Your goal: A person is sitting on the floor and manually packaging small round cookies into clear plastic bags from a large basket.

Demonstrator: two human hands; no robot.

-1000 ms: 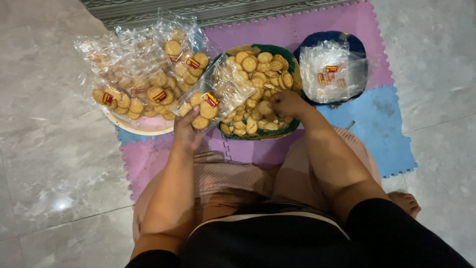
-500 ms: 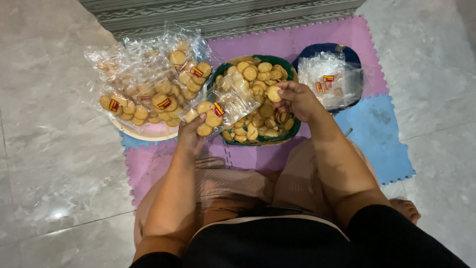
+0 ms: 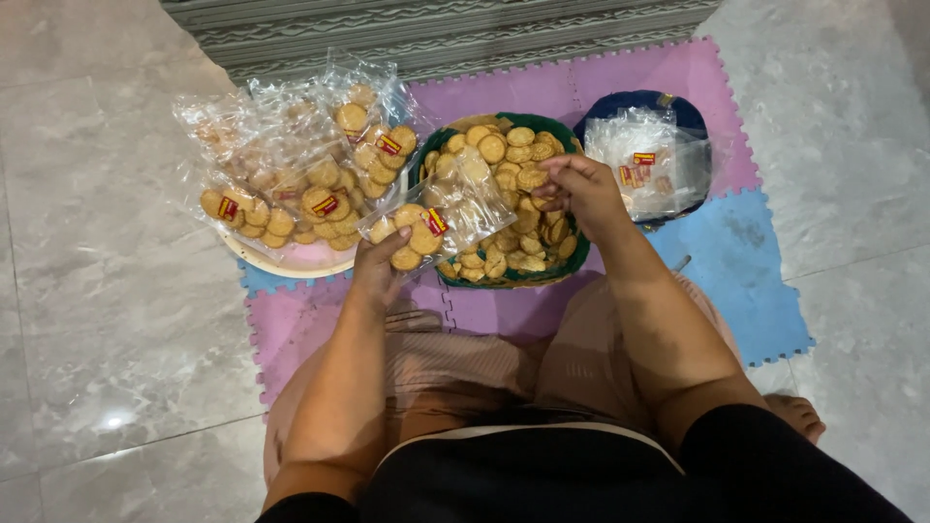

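Lifted since a moment ago: right hand, fingers pinched together on round crackers over the green basket of crackers. Left hand clamped on the lower edge of a clear plastic bag, partly filled, held just left of the basket beside the tray of filled bags. Best to keep the bag mouth wide and tilted toward the basket, dropping crackers in flat.
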